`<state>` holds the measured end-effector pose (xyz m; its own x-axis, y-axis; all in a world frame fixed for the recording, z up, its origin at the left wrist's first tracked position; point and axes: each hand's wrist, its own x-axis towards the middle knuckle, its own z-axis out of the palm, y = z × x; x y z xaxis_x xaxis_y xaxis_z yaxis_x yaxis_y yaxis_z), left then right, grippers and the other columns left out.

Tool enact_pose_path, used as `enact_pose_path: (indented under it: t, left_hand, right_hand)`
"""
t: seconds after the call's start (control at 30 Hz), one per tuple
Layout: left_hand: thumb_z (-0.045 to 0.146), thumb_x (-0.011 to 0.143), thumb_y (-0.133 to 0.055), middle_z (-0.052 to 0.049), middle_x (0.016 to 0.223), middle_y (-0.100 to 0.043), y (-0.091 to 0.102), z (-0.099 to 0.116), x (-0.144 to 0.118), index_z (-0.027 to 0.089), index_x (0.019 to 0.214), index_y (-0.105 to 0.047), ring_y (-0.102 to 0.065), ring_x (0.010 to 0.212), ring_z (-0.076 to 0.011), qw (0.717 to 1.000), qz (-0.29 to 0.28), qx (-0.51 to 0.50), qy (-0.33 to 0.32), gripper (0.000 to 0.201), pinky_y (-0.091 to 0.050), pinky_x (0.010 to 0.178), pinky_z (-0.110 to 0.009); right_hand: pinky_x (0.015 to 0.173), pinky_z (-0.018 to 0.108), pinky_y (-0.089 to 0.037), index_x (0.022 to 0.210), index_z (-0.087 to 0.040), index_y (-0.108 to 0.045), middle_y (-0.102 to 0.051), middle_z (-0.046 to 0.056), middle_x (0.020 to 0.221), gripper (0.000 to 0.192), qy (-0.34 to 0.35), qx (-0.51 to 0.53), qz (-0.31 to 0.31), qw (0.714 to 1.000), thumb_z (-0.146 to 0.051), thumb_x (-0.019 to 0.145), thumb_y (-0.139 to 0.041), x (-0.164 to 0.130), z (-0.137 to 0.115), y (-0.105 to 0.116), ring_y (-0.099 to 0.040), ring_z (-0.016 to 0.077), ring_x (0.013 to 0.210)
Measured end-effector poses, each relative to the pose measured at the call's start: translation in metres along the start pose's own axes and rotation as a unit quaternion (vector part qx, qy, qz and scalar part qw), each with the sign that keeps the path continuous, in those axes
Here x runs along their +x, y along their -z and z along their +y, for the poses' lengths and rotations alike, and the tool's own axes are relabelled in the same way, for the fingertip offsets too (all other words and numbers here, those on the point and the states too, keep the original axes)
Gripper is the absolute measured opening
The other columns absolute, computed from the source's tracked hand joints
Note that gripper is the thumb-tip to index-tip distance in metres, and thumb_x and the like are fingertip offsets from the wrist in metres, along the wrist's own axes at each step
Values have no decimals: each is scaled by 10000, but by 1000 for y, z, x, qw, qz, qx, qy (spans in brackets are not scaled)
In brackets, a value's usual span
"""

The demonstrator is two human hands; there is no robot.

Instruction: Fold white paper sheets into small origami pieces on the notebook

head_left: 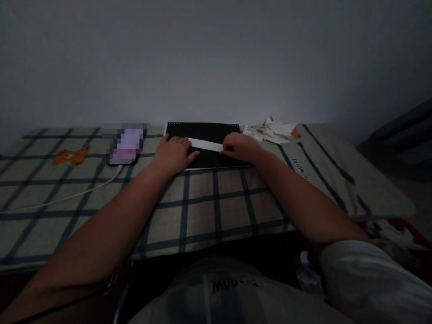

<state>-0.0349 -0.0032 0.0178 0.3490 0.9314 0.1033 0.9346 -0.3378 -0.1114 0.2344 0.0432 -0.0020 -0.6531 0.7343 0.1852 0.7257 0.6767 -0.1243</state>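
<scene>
A narrow white paper strip (205, 144) lies across a black sheet or board (205, 130) with small holes along its far edge. My left hand (174, 153) rests flat on the board's left side, thumb spread out, its fingertips touching the left end of the strip. At the other end, my right hand (241, 147) is curled, with thumb and fingers closed on the strip. Shadow hides some of the right fingertips.
Crumpled or torn white paper pieces (272, 130) lie right of the board. To the left is a phone (127, 145) with a white cable (91, 191). A checked cloth (199, 202) covers the table, its far edge against a grey wall. A plastic bottle (308, 274) stands below, at right.
</scene>
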Motion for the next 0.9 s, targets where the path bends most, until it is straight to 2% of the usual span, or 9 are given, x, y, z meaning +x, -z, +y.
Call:
enact_pose_path:
  t: [0.13,0.27,0.4,0.53,0.63,0.7,0.8,0.9]
  left_hand:
    - [452,1058,-575,-187,1349,-770,-1,-2,1,125,1232,-793,-656,1332,-400,999,46,-17,-12,430,-452,1198,-562]
    - [411,1034,-593,-182,1341,-761,-2,-4,2,138,1221,-809,-656,1293,-414,996,77,-47,-25,395,-524,1061,-562]
    - [352,1059,-549,-159,1505,-698,-4,-1,2,172,1315,-802,-601,1410,-406,990,103,-73,-64,403,-491,1118,-574]
    - [297,1073,-526,-145,1498,-719,-7,1,5,188,1463,-732,-649,1379,-373,991,64,-80,-85,455,-509,1105,-535]
    - [307,1082,-523,-143,1414,-769,-6,2,5,191,1478,-726,-698,1308,-366,994,47,-70,-64,460,-545,1028,-490]
    - [329,1091,-512,-129,1371,-792,-4,2,4,216,1406,-778,-714,1282,-359,995,56,-73,-48,428,-556,986,-463]
    - [359,1081,-516,-126,1290,-823,-2,3,2,235,1296,-838,-751,1202,-363,990,90,-105,7,407,-573,897,-439]
    - [385,1050,-562,-126,1192,-850,-4,2,2,235,1197,-878,-788,1087,-351,972,139,-175,73,379,-577,854,-420]
  right_hand:
    - [847,343,-447,1297,-193,-788,-777,120,1177,300,-7,29,27,999,-278,1018,-718,1,-1,-6,-645,267,1092]
    - [838,356,-449,1161,-190,-844,-772,139,1179,254,22,10,19,1000,-264,1068,-619,1,0,-6,-638,273,1095]
    - [859,370,-456,1104,-190,-843,-775,132,1152,255,40,4,44,998,-234,1062,-596,2,1,-7,-634,271,1077]
    - [875,379,-469,1083,-174,-830,-777,136,1138,242,47,14,63,997,-203,1038,-593,2,-2,-8,-646,269,1057]
    - [901,400,-478,1068,-167,-824,-776,140,1124,238,46,6,78,996,-188,1026,-590,2,-4,-7,-659,281,1062]
    - [946,432,-482,1100,-176,-819,-770,146,1170,236,37,3,117,992,-199,1025,-597,2,-5,-5,-655,305,1112]
    - [1040,489,-471,1259,-194,-783,-731,163,1335,283,13,13,208,978,-250,1020,-644,2,-4,-3,-618,348,1243]
    - [1067,502,-469,1219,-209,-804,-757,150,1301,248,4,37,229,973,-300,1029,-673,3,-5,-5,-636,343,1232]
